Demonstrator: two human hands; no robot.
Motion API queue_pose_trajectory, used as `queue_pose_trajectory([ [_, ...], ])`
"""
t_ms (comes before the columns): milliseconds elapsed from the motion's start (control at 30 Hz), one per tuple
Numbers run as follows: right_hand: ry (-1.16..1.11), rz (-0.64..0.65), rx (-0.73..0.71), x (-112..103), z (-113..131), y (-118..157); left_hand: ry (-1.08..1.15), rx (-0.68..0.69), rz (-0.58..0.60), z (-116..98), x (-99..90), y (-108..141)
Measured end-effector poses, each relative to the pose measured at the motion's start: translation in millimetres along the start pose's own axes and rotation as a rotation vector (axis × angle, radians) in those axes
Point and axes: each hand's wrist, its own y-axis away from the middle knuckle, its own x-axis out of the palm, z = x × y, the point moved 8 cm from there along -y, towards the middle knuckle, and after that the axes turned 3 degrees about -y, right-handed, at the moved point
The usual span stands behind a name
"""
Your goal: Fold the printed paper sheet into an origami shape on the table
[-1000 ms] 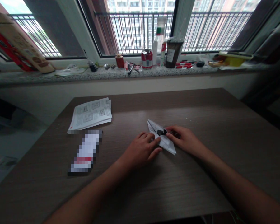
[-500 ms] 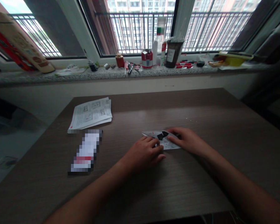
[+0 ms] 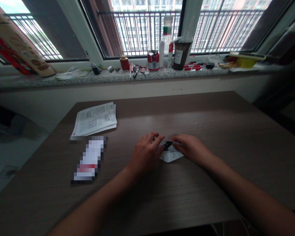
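A small piece of folded printed paper [image 3: 170,155], white with a black patch, lies on the brown table between my two hands. My left hand [image 3: 146,150] grips its left side, with the thumb at the paper and the fingers bent above it. At the right side, my right hand [image 3: 188,146] pinches the paper between thumb and fingers. Both hands cover its side corners, and a pointed edge faces me.
Printed sheets [image 3: 95,119] lie stacked at the table's far left, with a blurred-out phone [image 3: 89,159] in front of them. Along the windowsill [image 3: 105,78] stand a red can [image 3: 153,60], a bottle [image 3: 163,49], a dark drink cup [image 3: 181,54] and small tools.
My left hand has lifted from lying flat on the paper and moved to its left edge. The paper's near edge has turned from straight to pointed. My right hand has shifted slightly left.
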Motion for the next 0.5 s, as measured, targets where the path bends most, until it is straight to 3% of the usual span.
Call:
queue_pose_trajectory([
  [267,0.023,-0.005,-0.009,4,7,-3,0.118,-0.028,0.131,16,19.1,-1],
  [500,0.017,0.039,-0.091,7,8,-1,0.166,0.019,0.170,19,22.8,-1],
])
